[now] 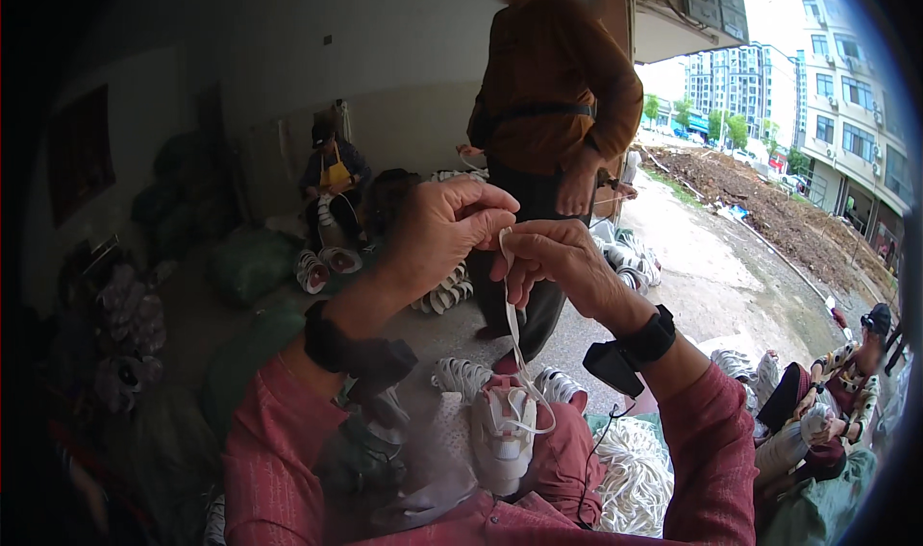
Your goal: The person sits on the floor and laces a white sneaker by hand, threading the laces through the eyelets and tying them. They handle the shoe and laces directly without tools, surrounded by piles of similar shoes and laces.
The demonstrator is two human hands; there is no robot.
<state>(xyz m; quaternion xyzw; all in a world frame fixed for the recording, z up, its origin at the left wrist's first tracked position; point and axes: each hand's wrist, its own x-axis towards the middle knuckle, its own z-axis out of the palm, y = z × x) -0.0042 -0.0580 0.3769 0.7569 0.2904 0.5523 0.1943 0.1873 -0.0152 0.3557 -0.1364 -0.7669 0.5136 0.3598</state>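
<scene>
A thin white shoelace (514, 335) hangs from my raised hands in front of my chest. My right hand (567, 262) pinches it between thumb and fingers. Close beside it, my left hand (452, 224) is closed at the fingertips where the upper end of the lace meets them; the exact grip is partly hidden. Lower down, the lace runs in a loose loop to a white and pale pink shoe upper (502, 440), which lies on my lap with its lacing part facing up. Dark bands with small boxes sit on both my wrists.
A standing person in a brown top (543, 75) is just ahead. Another person sits at the back left in a yellow apron (335, 175); one more sits at the far right. Heaped white laces (635, 479) lie by my right side. Bundled shoe uppers (447, 291) and green sacks (252, 265) stand around.
</scene>
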